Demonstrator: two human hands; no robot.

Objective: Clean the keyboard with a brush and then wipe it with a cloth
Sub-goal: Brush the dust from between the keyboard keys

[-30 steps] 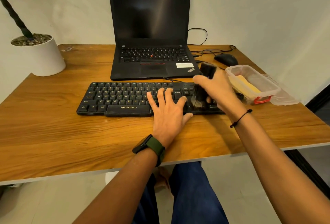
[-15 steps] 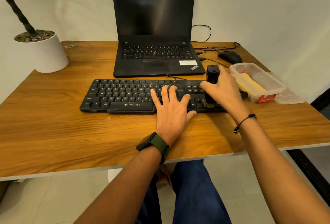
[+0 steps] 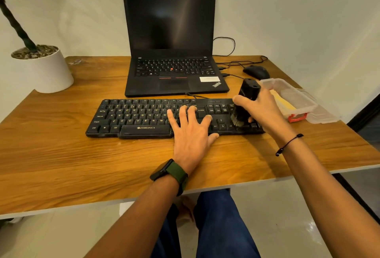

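Note:
A black keyboard (image 3: 135, 116) lies across the middle of the wooden desk (image 3: 61, 155). My left hand (image 3: 192, 132) rests flat on its right-centre keys, fingers spread and straight. My right hand (image 3: 265, 111) grips a black brush (image 3: 245, 101) by its upright handle. The bristles press on the keys at the keyboard's right end. A yellow cloth (image 3: 282, 103) lies inside a clear plastic box (image 3: 298, 98) just right of the keyboard.
An open black laptop (image 3: 170, 52) stands behind the keyboard. A black mouse (image 3: 256, 72) and cables lie at the back right. A white plant pot (image 3: 41, 68) sits at the back left. The box lid (image 3: 322, 115) lies beside the box.
The brush has shifted along the keyboard's right end, from tilted left to more upright. My left hand stays flat on the keys. The camera has moved a little.

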